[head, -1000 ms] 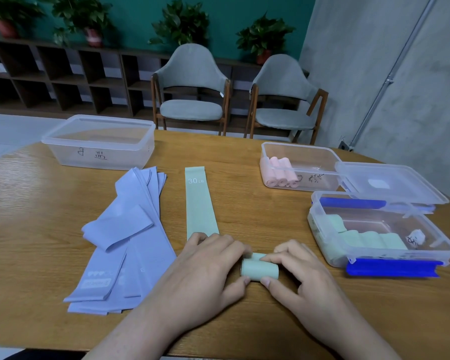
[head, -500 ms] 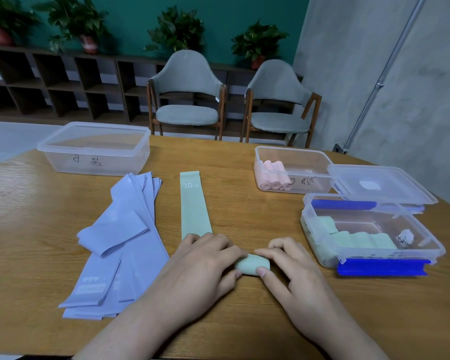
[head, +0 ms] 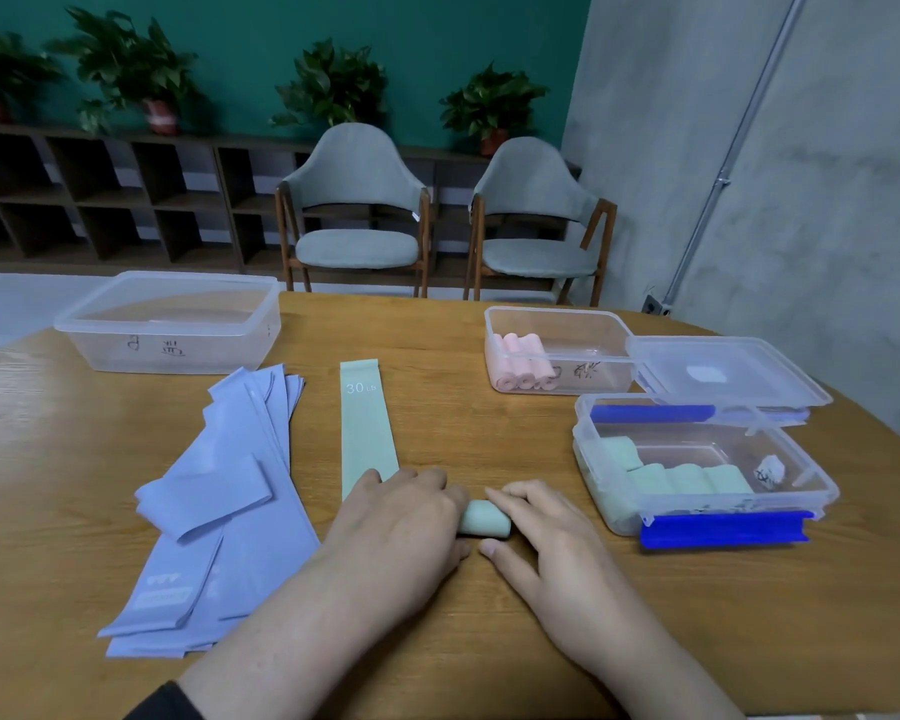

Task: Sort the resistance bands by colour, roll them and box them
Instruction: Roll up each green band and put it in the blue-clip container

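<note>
A wooden counter (head: 463, 356) is seen, rounded at its right edge, with two grey upholstered chairs (head: 357, 210) set behind its far side. At far left on the counter an empty clear plastic box (head: 170, 322) is placed, with handwriting on its near wall. Near left, a fanned stack of lilac resistance bands (head: 230, 511) is laid flat, one of them folded over across the top. Near right, a clear box with blue clips (head: 702, 475) is stood open, and rolled green bands (head: 692, 478) are packed inside it. Just beyond it a clear lid (head: 723, 374) is rested, overlapping the far-right box (head: 557, 350), in which rolled pink bands (head: 523, 361) are gathered at the left end. A flat green band (head: 367, 423), printed "30 LB" at its far end, is laid lengthwise at the centre, its near end covered by the left hand (head: 401, 517). Between the two hands a small green roll (head: 484, 518) is held against the counter. The left hand is laid over the roll's left end with fingers curled round it; the right hand (head: 546, 543) is closed on the right end, fingers bent over the top and thumb tucked at the near side. A dark sleeve cuff (head: 167, 704) is visible at the left wrist
</note>
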`<state>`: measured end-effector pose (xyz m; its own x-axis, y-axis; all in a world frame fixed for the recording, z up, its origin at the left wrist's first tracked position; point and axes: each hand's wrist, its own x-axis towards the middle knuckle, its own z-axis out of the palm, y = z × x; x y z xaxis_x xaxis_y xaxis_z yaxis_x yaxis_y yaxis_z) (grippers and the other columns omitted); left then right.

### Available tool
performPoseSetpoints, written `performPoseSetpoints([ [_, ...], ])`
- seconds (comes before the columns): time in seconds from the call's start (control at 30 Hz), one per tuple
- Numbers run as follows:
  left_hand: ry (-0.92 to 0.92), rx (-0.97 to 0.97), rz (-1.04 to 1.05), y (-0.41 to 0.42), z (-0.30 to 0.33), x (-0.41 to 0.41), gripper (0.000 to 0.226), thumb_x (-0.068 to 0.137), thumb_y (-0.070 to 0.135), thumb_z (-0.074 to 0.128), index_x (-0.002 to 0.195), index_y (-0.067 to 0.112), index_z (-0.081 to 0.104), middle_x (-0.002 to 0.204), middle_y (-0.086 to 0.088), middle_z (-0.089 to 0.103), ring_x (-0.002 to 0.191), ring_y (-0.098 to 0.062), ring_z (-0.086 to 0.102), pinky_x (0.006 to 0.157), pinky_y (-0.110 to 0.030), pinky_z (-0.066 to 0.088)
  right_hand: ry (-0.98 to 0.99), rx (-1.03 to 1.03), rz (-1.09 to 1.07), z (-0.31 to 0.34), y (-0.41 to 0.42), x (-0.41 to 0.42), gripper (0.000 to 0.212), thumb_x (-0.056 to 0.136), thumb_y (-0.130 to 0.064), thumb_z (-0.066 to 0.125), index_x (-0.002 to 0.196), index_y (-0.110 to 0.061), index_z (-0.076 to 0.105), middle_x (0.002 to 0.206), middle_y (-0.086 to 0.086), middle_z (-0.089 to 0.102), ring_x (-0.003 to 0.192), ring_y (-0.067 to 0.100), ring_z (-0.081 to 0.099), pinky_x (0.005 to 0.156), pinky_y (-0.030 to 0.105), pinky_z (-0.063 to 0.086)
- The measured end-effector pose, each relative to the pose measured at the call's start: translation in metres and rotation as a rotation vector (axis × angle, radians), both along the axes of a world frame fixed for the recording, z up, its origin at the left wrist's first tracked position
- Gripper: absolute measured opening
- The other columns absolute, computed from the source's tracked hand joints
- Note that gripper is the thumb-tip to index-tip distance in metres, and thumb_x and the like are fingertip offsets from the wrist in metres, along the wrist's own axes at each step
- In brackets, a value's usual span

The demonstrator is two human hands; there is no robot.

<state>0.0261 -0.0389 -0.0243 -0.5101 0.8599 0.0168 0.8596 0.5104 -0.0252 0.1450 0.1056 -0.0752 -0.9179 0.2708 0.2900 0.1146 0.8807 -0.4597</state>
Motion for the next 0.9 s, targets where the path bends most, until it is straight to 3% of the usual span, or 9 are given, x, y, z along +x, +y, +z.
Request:
performPoseSetpoints([
  [0.13, -0.028, 0.075, -0.011, 0.004, -0.004, -0.003, 0.026, 0.103, 0.046, 0.042, 0.120, 0.030, 0.053, 0.113, 0.008, 0.053, 0.112, -0.019, 0.051, 0.088, -0.037, 0.038, 0.030, -0.020, -0.039, 0.003, -0.003, -0.007, 0.044, 0.094, -0.053, 0.049, 0.129, -0.030, 0.061, 0.114, -0.023, 0.052, 0.109, 0.000, 0.050, 0.098, 0.034, 0.045],
  [0.2, -0.145, 0.197, -0.025, 0.005, -0.004, -0.007, 0.031, 0.103, 0.043, 0.046, 0.132, 0.033, 0.048, 0.121, 0.011, 0.056, 0.116, -0.016, 0.051, 0.094, -0.035, 0.038, 0.075, -0.082, -0.068, 0.005, -0.002, -0.006, 0.042, 0.092, -0.054, 0.046, 0.122, -0.031, 0.062, 0.112, -0.023, 0.055, 0.108, 0.000, 0.054, 0.096, 0.032, 0.046],
  [0.27, -0.265, 0.350, -0.039, 0.007, -0.004, -0.009, 0.044, 0.101, 0.038, 0.055, 0.143, 0.032, 0.041, 0.124, 0.012, 0.059, 0.116, -0.012, 0.052, 0.098, -0.029, 0.037, 0.130, -0.197, -0.114, 0.006, 0.001, -0.003, 0.033, 0.091, -0.047, 0.058, 0.121, -0.034, 0.062, 0.112, -0.023, 0.062, 0.109, -0.002, 0.057, 0.096, 0.027, 0.046],
  [0.33, -0.280, 0.442, -0.071, 0.010, -0.007, -0.006, 0.043, 0.099, 0.032, 0.061, 0.140, 0.029, 0.050, 0.120, 0.011, 0.062, 0.112, -0.013, 0.055, 0.096, -0.028, 0.040, 0.145, -0.296, -0.157, 0.007, 0.003, 0.001, 0.029, 0.087, -0.042, 0.068, 0.115, -0.035, 0.062, 0.108, -0.023, 0.068, 0.108, -0.006, 0.059, 0.094, 0.022, 0.046],
  [0.43, -0.202, 0.430, -0.134, 0.013, -0.019, 0.001, 0.039, 0.096, 0.030, 0.056, 0.134, 0.027, 0.062, 0.113, 0.007, 0.063, 0.103, -0.020, 0.059, 0.088, -0.040, 0.050, 0.116, -0.274, -0.185, 0.009, 0.001, 0.002, 0.030, 0.079, -0.049, 0.066, 0.104, -0.035, 0.064, 0.101, -0.027, 0.068, 0.103, -0.005, 0.060, 0.088, 0.018, 0.046],
  [0.5, -0.183, 0.427, -0.157, 0.014, -0.027, 0.003, 0.046, 0.096, 0.038, 0.045, 0.138, 0.028, 0.060, 0.114, 0.008, 0.064, 0.100, -0.020, 0.060, 0.083, -0.041, 0.053, 0.119, -0.308, -0.189, 0.010, 0.001, 0.003, 0.027, 0.082, -0.036, 0.074, 0.106, -0.036, 0.064, 0.102, -0.028, 0.067, 0.105, -0.008, 0.058, 0.088, 0.015, 0.045],
  [0.7, -0.258, 0.450, -0.134, 0.011, -0.018, 0.005, 0.043, 0.104, 0.021, 0.052, 0.146, 0.031, 0.054, 0.131, 0.008, 0.066, 0.121, -0.015, 0.058, 0.102, -0.024, 0.043, 0.138, -0.414, -0.147, 0.012, 0.002, 0.006, 0.030, 0.085, -0.023, 0.077, 0.111, -0.032, 0.067, 0.105, -0.023, 0.071, 0.106, -0.008, 0.061, 0.092, 0.016, 0.047],
  [0.8, -0.400, 0.550, -0.012, 0.008, -0.005, 0.007, 0.037, 0.101, 0.024, 0.059, 0.136, 0.035, 0.062, 0.127, 0.017, 0.067, 0.118, 0.000, 0.058, 0.093, -0.001, 0.034, 0.177, -0.655, -0.107, 0.018, 0.000, 0.007, 0.028, 0.087, -0.012, 0.076, 0.111, -0.026, 0.070, 0.103, -0.017, 0.074, 0.100, -0.003, 0.066, 0.089, 0.016, 0.049],
  [0.9, -0.648, 0.698, 0.052, 0.003, 0.004, 0.008, 0.025, 0.098, 0.026, 0.066, 0.119, 0.039, 0.071, 0.103, 0.020, 0.074, 0.096, 0.007, 0.064, 0.083, -0.009, 0.046, 0.293, -1.034, -0.070, 0.027, -0.009, 0.012, 0.024, 0.089, 0.002, 0.071, 0.108, -0.013, 0.072, 0.101, -0.001, 0.078, 0.092, 0.009, 0.071, 0.081, 0.020, 0.054],
])
